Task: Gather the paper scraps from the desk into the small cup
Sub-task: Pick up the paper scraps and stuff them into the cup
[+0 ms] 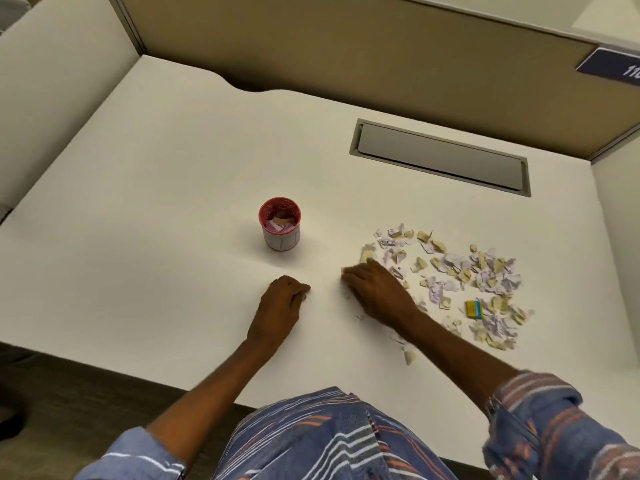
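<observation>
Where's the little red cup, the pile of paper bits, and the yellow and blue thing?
small cup (280,241): head view, on its pale outer wall.
paper scraps (491,275): head view, on the thick part of the pile.
yellow and blue piece (473,309): head view, on its middle.

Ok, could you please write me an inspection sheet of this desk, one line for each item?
Surface: white desk, with a closed grey hatch set in at the far right.
Job's things: small red-rimmed cup stands upright with some scraps inside; paper scraps lie spread on the desk to its right.
Clutter: yellow-and-blue block among the scraps.
Hands: left hand on the desk, fingers curled, hold unclear; right hand palm down at the pile's left edge, blurred.
Cables: nothing seen.
Surroundings: beige partition behind; blue sign at upper right.
</observation>
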{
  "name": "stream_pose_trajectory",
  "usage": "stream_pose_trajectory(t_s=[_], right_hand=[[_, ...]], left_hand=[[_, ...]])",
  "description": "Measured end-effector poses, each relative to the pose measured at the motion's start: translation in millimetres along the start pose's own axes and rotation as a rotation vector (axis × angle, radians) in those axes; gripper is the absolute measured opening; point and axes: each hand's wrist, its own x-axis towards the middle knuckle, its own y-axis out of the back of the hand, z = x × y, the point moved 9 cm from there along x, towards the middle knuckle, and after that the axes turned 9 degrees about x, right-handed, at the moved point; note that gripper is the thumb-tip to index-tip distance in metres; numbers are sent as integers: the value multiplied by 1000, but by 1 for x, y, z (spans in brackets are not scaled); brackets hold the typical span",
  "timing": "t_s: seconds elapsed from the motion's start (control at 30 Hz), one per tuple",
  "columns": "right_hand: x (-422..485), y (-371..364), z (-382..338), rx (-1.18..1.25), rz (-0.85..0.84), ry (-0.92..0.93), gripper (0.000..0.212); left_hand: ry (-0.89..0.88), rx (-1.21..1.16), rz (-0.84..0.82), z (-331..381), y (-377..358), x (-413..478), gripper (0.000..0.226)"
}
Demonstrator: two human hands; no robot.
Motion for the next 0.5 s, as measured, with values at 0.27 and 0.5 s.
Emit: stream_pose_trajectory(t_s=[0.27, 0.5], right_hand=[[-111, 12, 30, 130, 120, -322, 11], [-150, 6, 49, 360, 180, -570, 71]], left_hand=[[-187, -16, -58, 58, -37, 7, 33], [-296, 114, -318, 107, -88, 2, 112]])
